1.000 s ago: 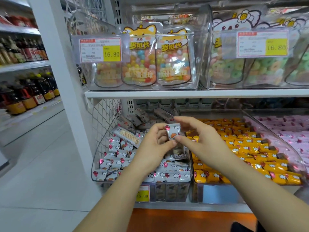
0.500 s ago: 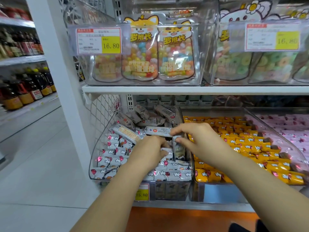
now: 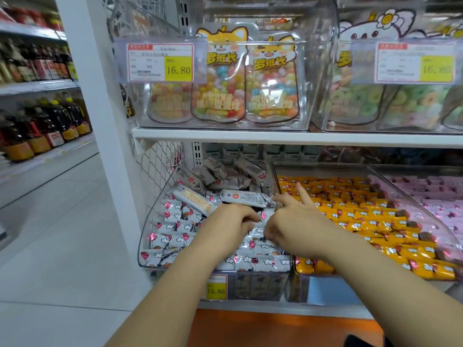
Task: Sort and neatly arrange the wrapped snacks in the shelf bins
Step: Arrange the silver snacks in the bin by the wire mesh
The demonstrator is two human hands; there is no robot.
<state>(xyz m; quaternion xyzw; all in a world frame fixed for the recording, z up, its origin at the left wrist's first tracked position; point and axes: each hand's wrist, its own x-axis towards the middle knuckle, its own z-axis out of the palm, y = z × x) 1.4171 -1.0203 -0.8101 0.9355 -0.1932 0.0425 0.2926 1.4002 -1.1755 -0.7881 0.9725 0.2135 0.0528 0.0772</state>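
The left bin (image 3: 151, 219) holds snacks (image 3: 175, 225), with the left hand (image 3: 233, 221) and right hand (image 3: 298, 221) side by side among them. To its right sit the middle bin (image 3: 325, 167) and the right bin (image 3: 426, 168). Bags (image 3: 271, 81) stand above the shelf (image 3: 275, 137); bottles (image 3: 45, 131) stand far left.

Light bright, even, cool white, coming from overhead; white glare streaks on the clear front of the upper bin (image 3: 220, 122), small glints on the foil of the wrapped snacks (image 3: 172, 237), soft sheen on the floor tiles (image 3: 55, 246). Shadows faint, deepest under the shelf board (image 3: 275, 137) at the back of the lower row. Centre sharp; price tag (image 3: 416, 62) at far right and bottles (image 3: 42, 131) at far left smeared, and the wide lens bows the white post (image 3: 100, 108) and shelf edges.
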